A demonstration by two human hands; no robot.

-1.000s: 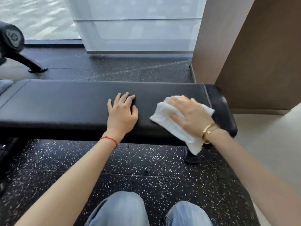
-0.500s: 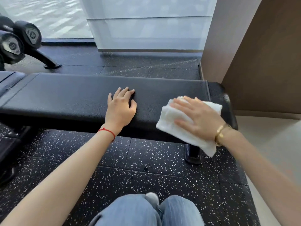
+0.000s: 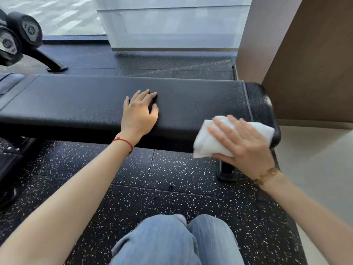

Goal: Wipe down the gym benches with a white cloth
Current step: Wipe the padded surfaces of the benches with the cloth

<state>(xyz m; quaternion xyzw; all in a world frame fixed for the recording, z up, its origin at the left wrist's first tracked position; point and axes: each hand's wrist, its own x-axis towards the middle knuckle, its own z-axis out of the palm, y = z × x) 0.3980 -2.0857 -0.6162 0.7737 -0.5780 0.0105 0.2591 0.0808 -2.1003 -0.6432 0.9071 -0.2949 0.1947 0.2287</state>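
Left hand [image 3: 140, 113]: laid flat on the black bench [image 3: 80, 104], fingers relaxed — nothing held.
Right hand [image 3: 243, 145]: at 4 o'clock — white cloth [image 3: 205, 143] gripped, thumb curled beneath, fingers spread on top.

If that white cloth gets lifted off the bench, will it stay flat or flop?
Probably flop: the white cloth already droops over the bench edge. It looks light and folded, so it may unfold. Under the right hand it likely slides easily on smooth padding.
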